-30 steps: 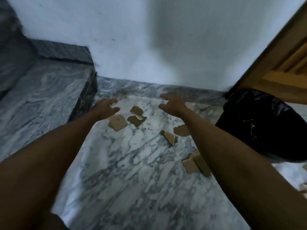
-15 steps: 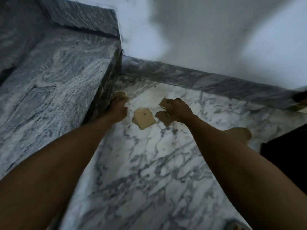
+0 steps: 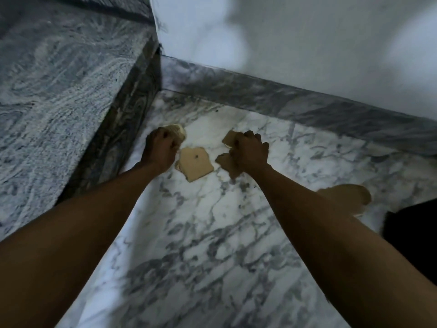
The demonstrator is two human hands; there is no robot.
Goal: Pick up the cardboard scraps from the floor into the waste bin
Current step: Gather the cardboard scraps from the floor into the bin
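The cardboard scraps are lying scattered on the marble floor (image 3: pixel 212 233) near the corner where the raised stone step (image 3: pixel 59 91) meets the wall, so the person is reaching low with both arms to gather them. The left hand (image 3: pixel 159 150) is curling shut over a pale scrap (image 3: pixel 177 131) right beside the step. Between the hands a flat scrap with a small hole (image 3: pixel 195 165) is lying untouched. The right hand (image 3: pixel 249 151) is closing into a fist on two scraps (image 3: pixel 228 138) (one poking out above, one below). Another scrap (image 3: pixel 345 196) is waiting beside the forearm, near the black bin (image 3: pixel 411 235), which is probably the drop point.
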